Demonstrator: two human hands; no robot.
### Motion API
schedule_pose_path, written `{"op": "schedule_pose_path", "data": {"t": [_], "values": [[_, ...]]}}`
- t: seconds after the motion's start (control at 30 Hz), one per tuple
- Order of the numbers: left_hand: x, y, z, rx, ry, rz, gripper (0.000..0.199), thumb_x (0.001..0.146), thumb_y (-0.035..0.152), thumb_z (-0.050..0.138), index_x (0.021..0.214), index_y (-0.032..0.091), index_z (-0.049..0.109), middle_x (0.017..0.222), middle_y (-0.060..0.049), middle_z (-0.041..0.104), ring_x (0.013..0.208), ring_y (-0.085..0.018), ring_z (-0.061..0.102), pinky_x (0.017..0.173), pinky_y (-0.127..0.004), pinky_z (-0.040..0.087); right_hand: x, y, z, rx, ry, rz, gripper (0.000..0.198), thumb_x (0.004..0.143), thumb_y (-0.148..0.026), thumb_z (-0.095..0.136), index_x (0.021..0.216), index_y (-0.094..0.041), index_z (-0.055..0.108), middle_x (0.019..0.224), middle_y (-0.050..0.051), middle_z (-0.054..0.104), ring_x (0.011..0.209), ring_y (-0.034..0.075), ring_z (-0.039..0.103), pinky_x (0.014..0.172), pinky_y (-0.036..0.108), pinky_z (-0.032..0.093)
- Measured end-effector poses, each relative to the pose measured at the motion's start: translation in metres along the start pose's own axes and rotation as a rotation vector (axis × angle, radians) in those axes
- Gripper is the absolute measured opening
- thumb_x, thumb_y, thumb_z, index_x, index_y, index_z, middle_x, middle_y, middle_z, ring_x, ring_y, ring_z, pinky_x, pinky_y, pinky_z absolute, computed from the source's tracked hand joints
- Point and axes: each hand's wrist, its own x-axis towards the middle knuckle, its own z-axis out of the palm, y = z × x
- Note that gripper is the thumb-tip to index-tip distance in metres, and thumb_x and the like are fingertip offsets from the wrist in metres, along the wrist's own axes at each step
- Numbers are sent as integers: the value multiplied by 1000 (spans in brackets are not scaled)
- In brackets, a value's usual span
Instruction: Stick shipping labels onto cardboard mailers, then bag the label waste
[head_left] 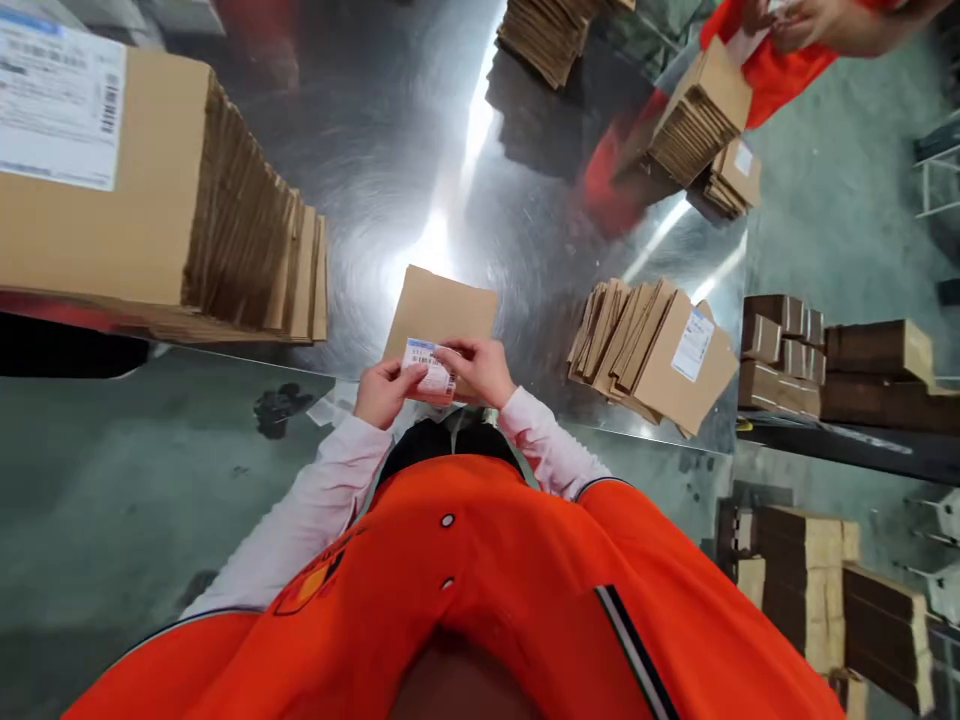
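**Label held over a flat carton**

Left hand (386,392) and right hand (480,368) are both pinching a printed label (429,370) by its ends, keeping it taut above the flattened carton (442,305) lying on the steel table (375,180).

The desk (390,150) is bare metal, brushed in swirls and glossy enough to throw back a hard white glare, while the flat box (442,305) lying on it is matt brown cardboard, as are the bundles (652,350) whose cut edges show rough corrugated ribbing. The label (429,368) between the fingers (409,372) is smooth white printed paper with a slight sheen, the sleeves (330,490) are soft pale cloth, and the orange vest (487,580) is smooth woven fabric
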Motion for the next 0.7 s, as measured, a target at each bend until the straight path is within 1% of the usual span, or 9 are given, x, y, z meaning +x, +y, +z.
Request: {"op": "schedule_pose_path", "data": {"t": [0.07, 0.13, 0.2, 0.3, 0.4, 0.5, 0.57, 0.63, 0.7], "values": [[4, -10, 4, -3, 23, -29, 29, 59, 39, 79, 71, 14, 70, 73, -7, 71, 70, -19, 61, 71, -31, 55, 9, 0, -2, -107, -26, -31, 14, 90, -28, 76, 93, -16, 82, 85, 3, 77, 78, 16, 70, 79, 28, 54], [11, -19, 7, -50, 3, -75, 39, 59, 47, 81, 76, 14, 69, 74, -6, 70, 69, -19, 61, 70, -32, 55, 21, 5, -2, -158, -9, -59, 11, 89, -26, 77, 90, -17, 82, 90, 3, 77, 84, 15, 70, 85, 27, 53], [20, -28, 9, -126, -88, -146, 55, 51, 50, 87, 89, 14, 71, 84, -7, 73, 74, -21, 65, 75, -35, 57, 41, 13, -3, -219, 45, -69, 10, 87, -25, 80, 91, -16, 82, 105, 5, 75, 99, 15, 68, 96, 27, 50], [32, -43, 8, -192, -246, -268, 76, 33, 39, 97, 99, 11, 71, 98, -13, 76, 86, -27, 71, 85, -42, 60, 87, 25, -8, -354, 176, 18, 15, 86, -31, 81, 95, -18, 82, 124, 6, 68, 119, 18, 60, 111, 34, 42], [38, -60, 3, -208, -329, -351, 73, 30, 31, 100, 94, 10, 71, 102, -18, 76, 94, -33, 73, 91, -47, 60, 131, 37, -12, -437, 246, 117, 20, 89, -38, 77, 99, -21, 82, 130, 6, 62, 127, 22, 51, 117, 46, 35], [33, -78, -5, -216, -369, -383, 72, 35, 36, 100, 97, 11, 72, 101, -19, 77, 102, -37, 72, 93, -50, 59, 152, 48, -12, -477, 232, 168, 25, 93, -40, 72, 104, -20, 81, 135, 6, 57, 130, 22, 46, 119, 47, 31], [22, -89, -11, -176, -358, -369, 70, 41, 44, 98, 97, 10, 73, 96, -19, 77, 106, -39, 71, 95, -51, 58, 155, 54, -11, -510, 249, 183, 35, 92, -43, 73, 119, -21, 77, 141, 9, 54, 133, 24, 45, 118, 47, 32], [3, -99, -17, -99, -328, -345, 62, 49, 51, 94, 92, 11, 74, 91, -18, 77, 110, -41, 70, 99, -52, 56, 154, 57, -9, -564, 301, 179, 57, 91, -43, 75, 142, -20, 63, 149, 14, 50, 138, 28, 44, 117, 49, 34], [-21, -109, -26, -27, -297, -329, 54, 53, 55, 91, 85, 14, 74, 87, -18, 76, 113, -41, 68, 103, -54, 53, 153, 57, -6, -667, 269, 75, 72, 93, -42, 73, 156, -18, 48, 160, 18, 41, 146, 30, 37, 120, 50, 31]]}}
